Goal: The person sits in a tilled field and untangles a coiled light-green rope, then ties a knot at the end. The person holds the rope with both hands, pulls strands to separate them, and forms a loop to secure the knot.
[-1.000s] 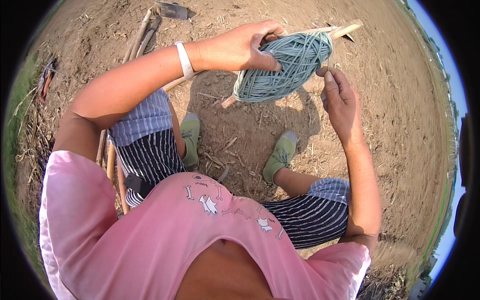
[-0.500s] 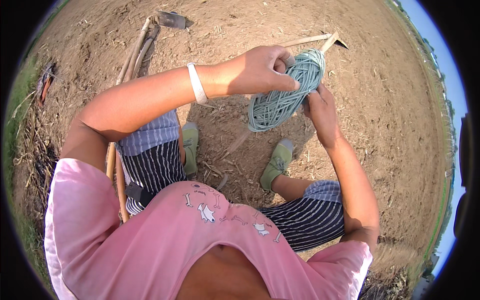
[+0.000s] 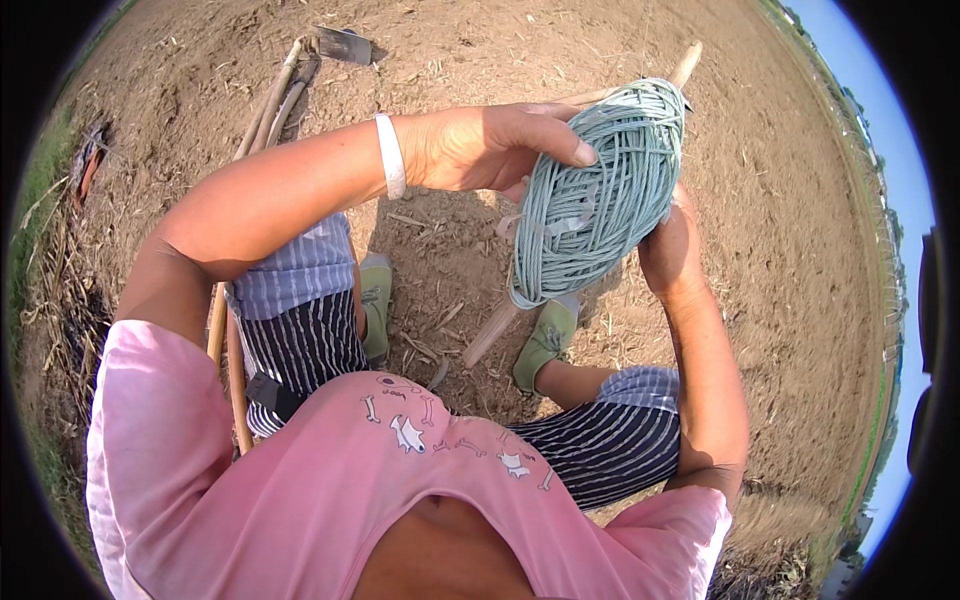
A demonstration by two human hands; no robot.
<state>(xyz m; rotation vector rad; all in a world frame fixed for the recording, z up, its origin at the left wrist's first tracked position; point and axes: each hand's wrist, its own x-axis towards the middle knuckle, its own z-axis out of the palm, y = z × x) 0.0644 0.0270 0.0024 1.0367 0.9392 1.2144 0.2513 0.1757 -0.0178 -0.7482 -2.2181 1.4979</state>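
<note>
Twine (image 3: pixel 600 190), ridged oval around wooden stick (image 3: pixel 492 334), left fingers (image 3: pixel 572 148) clasping it, right fingers (image 3: pixel 682 215) unclear

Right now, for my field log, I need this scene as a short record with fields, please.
Item in hand: blue-green twine bundle, wound around a wooden stick
Stick position: slanted, one end showing beyond each end of the bundle
Left hand: left hand, thumb on top of the twine
Right hand: right hand at the bundle's right side, fingers mostly hidden
Left wrist: white band
Upper left: metal blade and wooden poles
Ground: dry soil with straw bits
</note>
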